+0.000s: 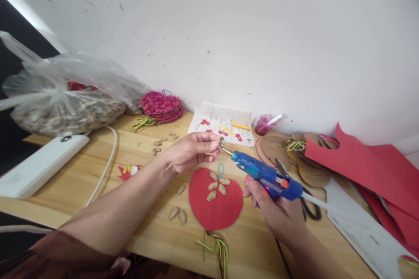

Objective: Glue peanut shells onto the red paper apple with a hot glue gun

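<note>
Between the thumb and fingers of my left hand (196, 150) is a peanut shell (221, 142), held up above the table. My right hand (278, 209) grips a blue hot glue gun (265, 174) with an orange switch and a glue stick out of its back. The metal nozzle (226, 151) points at the shell, at or very near its surface. Below lies a red heart-shaped paper (214, 213) with several peanut shells (212, 195) arranged on it. A teal loop (221, 170) is at its top and a yellow-green tassel (221, 250) hangs from its bottom.
Loose peanut shells (178, 215) lie left of the heart. Further left are a white power bank (42, 161) and a plastic bag of shells (72, 109). Magenta discs (162, 107), a paper sheet (209, 115) and a cup (263, 125) stand behind; scissors (314, 209) and red card (356, 161) are right.
</note>
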`<state>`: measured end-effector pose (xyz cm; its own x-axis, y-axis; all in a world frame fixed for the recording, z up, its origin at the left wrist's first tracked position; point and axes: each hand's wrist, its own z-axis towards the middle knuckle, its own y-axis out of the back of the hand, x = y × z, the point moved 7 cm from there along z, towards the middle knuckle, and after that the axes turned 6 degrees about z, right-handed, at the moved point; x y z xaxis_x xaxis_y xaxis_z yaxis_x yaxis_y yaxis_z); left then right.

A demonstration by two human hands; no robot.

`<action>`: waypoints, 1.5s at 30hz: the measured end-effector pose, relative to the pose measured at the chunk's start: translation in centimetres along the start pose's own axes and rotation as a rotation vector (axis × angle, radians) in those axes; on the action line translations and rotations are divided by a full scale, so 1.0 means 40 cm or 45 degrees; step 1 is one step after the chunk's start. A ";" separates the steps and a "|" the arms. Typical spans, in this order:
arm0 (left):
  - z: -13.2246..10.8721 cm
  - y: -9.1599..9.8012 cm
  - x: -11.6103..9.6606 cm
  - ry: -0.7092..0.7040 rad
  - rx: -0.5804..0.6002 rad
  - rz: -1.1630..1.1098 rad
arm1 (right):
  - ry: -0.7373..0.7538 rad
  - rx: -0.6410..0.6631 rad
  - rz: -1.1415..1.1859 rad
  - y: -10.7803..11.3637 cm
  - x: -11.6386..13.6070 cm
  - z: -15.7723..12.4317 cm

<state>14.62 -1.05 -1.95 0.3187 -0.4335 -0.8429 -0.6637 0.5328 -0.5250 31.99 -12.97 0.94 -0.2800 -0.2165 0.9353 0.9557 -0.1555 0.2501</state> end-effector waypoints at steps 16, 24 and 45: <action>0.002 0.000 0.001 0.000 0.003 -0.021 | 0.120 -0.024 -0.048 0.005 0.016 0.007; 0.002 0.002 0.002 0.001 0.022 -0.019 | 0.215 -0.037 -0.115 0.007 0.035 0.010; -0.015 -0.001 -0.043 -0.119 -0.036 0.255 | -0.150 -0.070 -0.004 0.014 -0.037 0.033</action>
<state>13.70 -0.76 -0.39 0.2392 -0.2511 -0.9379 -0.7385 0.5801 -0.3436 33.07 -11.46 0.03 -0.2673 -0.1016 0.9583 0.9475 -0.2089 0.2421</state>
